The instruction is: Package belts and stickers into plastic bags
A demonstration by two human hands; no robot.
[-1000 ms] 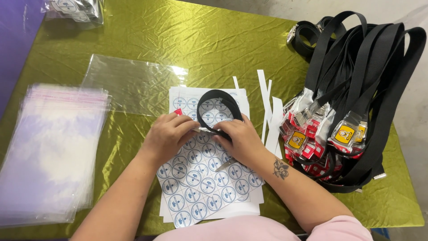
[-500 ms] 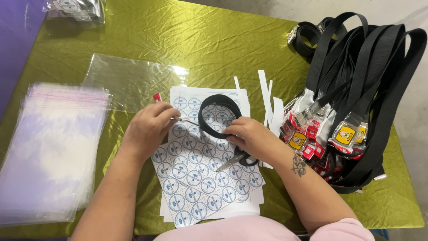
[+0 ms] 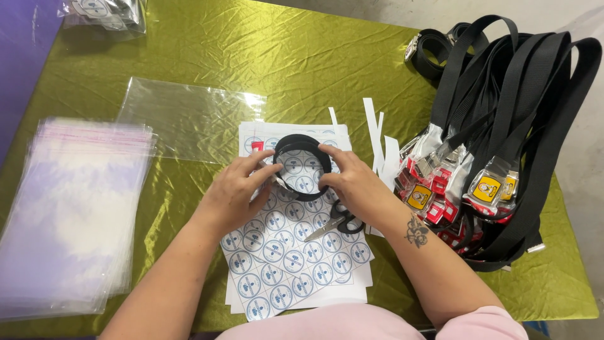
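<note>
Both hands, left [image 3: 236,189] & right [image 3: 352,182], gripping coiled belt [image 3: 303,165] over sticker sheet [image 3: 286,252], prob. mid-coiling; next needs firm pinch.

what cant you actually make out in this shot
- Scissors, head view: the handles lie partly under the right hand.
- Coiled black strap: both hands cover its sides; the left hand hides how its end is fastened.
- Clear bag at the top: cut by the frame edge.
- Round stickers: print too small.
</note>
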